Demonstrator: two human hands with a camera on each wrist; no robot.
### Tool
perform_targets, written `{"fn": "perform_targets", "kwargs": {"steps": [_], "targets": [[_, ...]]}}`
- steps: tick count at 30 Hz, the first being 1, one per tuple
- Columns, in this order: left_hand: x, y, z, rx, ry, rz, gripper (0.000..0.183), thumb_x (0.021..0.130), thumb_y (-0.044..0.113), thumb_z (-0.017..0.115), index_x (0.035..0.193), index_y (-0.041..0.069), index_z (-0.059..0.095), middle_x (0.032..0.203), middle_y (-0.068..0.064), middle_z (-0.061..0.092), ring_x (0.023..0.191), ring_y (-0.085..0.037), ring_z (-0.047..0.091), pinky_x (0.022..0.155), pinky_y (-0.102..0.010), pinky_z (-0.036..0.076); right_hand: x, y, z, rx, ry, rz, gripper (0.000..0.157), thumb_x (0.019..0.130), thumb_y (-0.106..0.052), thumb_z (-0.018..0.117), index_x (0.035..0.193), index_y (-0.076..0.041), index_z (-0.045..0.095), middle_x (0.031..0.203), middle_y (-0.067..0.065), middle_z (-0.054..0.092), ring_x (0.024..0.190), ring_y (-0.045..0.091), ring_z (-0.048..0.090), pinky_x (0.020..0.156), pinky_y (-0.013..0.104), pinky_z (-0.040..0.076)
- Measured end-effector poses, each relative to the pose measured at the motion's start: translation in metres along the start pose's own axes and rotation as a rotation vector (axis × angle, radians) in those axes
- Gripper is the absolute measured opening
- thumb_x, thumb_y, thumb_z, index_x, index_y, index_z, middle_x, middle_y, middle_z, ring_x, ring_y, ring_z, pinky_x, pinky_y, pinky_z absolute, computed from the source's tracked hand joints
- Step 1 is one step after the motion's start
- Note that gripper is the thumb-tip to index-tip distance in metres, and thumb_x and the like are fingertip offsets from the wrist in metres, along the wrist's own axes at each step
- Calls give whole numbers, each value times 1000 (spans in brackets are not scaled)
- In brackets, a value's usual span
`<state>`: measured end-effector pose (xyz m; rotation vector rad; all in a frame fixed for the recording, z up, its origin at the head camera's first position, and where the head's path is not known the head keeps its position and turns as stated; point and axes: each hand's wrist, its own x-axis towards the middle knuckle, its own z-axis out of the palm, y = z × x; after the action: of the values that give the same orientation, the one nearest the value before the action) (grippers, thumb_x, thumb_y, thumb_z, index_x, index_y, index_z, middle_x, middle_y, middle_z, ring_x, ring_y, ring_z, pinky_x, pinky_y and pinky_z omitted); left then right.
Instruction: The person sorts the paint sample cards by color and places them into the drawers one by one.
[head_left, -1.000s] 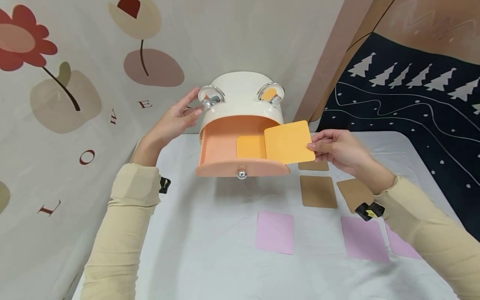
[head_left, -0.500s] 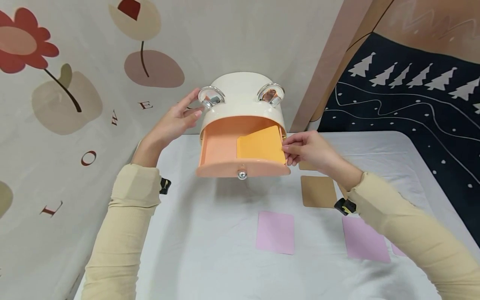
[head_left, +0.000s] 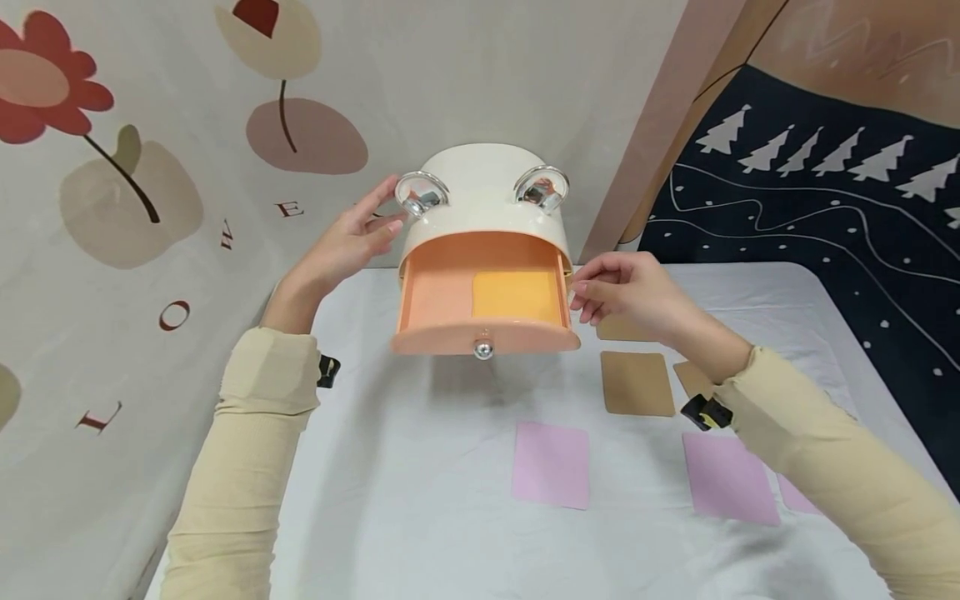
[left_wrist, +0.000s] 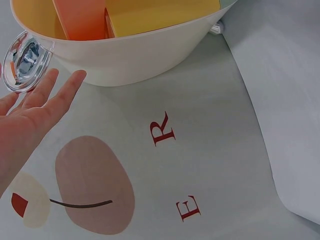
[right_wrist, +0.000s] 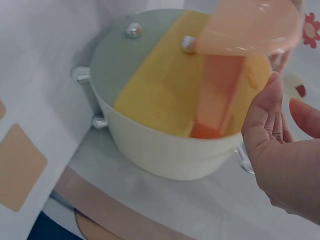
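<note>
A cream rounded drawer box [head_left: 483,179] stands against the wall, with a chrome ring on each side of its top. Its peach drawer [head_left: 438,292] is pulled out, a silver knob on its front. Yellow square cards [head_left: 516,296] lie flat in the drawer's right half. My left hand [head_left: 352,237] has its extended fingertips at the left chrome ring [head_left: 422,193]; the left wrist view shows these fingers spread beside the box. Just right of the drawer is my right hand [head_left: 626,292], fingers loosely bent and nothing between them; in the right wrist view thumb and forefinger stand apart.
On the white-covered table [head_left: 420,500] lie tan cards [head_left: 637,383] to the right of the box and pink cards [head_left: 551,465] nearer the front. A printed wall hanging [head_left: 187,333] rises behind and to the left. A dark tree-patterned cloth [head_left: 795,192] is at right.
My right hand has moved left to the drawer with a yellow card, let it go there, and drawn slightly back. The card now lies flat inside. My left hand has stayed put.
</note>
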<state>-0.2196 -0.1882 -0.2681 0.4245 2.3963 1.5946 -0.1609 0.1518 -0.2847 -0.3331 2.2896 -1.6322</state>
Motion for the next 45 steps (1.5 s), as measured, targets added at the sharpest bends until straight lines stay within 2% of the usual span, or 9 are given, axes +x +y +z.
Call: {"fn": "perform_targets", "kwargs": {"steps": [4,7,12,16,21,28,33,40,45], "targets": [[-2,1,-2,6,8,-2,61,97,14,45,148,23,13,151,1,15,132,-23,30,103,-46,31,-8,-9,1,62,-67,-40,28,91,-7,56,112,11,53,88,15,65,73,26,64,69,34,55],[-3,1,-3,7,9,-2,61,97,13,44,148,22,13,151,0,16,132,-24,30,103,-47,31,-14,-12,9,86,-170,-62,27,91,-3,54,115,10,52,94,17,65,78,29,64,72,38,54],[-3,1,-3,8,8,-3,60,97,14,44,148,22,13,151,0,15,132,-24,31,103,-49,30,-19,-2,29,110,-380,-125,30,90,4,51,119,12,51,104,24,62,84,34,63,74,42,53],[-2,0,-3,10,11,-5,61,97,14,44,148,21,12,151,0,15,131,-24,31,102,-48,30,-18,10,46,133,-469,-132,35,90,5,50,124,10,48,118,22,56,96,32,60,78,41,52],[-2,-2,-2,3,8,1,60,97,13,44,148,22,13,151,0,15,132,-25,30,102,-49,30,-19,19,61,176,-464,-80,41,89,7,51,129,2,47,131,13,48,109,25,53,87,37,47],[-2,-2,-1,-13,10,8,60,97,12,44,148,19,13,150,-1,16,132,-27,29,102,-50,30,-15,20,67,150,-431,-154,43,87,9,52,129,5,46,131,17,47,110,27,52,89,33,46],[-1,-1,0,-3,11,5,60,97,12,43,148,20,14,151,-1,16,132,-27,29,102,-48,31,1,19,61,132,-399,-223,45,84,14,52,128,11,43,131,22,45,110,31,53,87,35,48],[1,-1,1,9,10,6,60,97,13,44,148,21,13,150,0,17,132,-25,30,102,-47,32,29,14,45,191,-335,-175,48,87,13,49,133,5,41,133,17,46,120,32,44,87,30,47],[1,-1,0,-3,12,6,60,97,13,44,148,22,14,150,0,16,132,-25,30,102,-48,31,45,13,38,181,-280,-108,48,88,11,48,134,1,41,134,14,45,123,29,41,92,36,44]]}}
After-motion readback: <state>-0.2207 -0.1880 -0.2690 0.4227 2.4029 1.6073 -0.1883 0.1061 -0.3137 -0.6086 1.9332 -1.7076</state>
